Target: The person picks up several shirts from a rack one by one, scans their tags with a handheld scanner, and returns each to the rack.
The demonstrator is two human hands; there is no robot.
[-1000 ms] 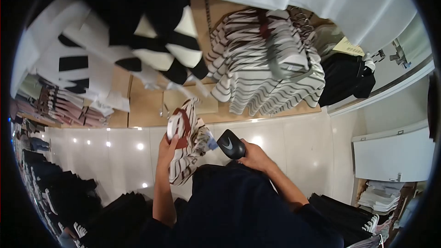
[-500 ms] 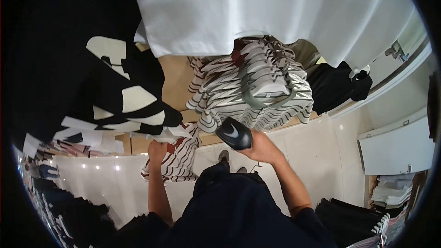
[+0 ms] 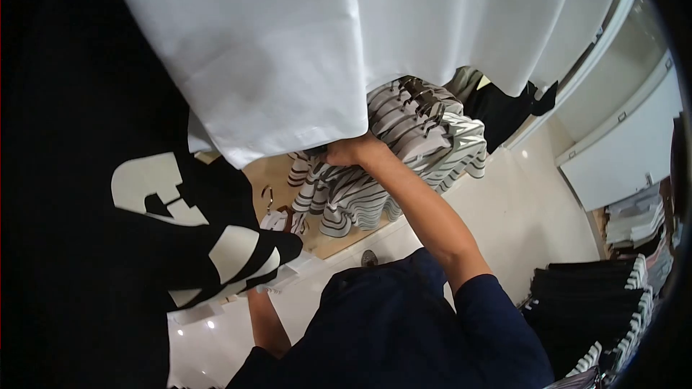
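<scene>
The right hand (image 3: pixel 351 151) reaches up under the hem of a large white hanging garment (image 3: pixel 303 43), which covers its fingers, so whether it grips anything cannot be told. The left hand is out of sight: only the forearm shows, running up behind a black garment with cream lettering (image 3: pixel 180 230) that fills the left of the view and is cut off by the dark lens rim. The row of white tops with dark wavy stripes on hangers (image 3: pixel 404 151) is partly hidden by the white hem. A small red-brown striped piece (image 3: pixel 285 220) peeks beside the black garment, too covered to identify.
</scene>
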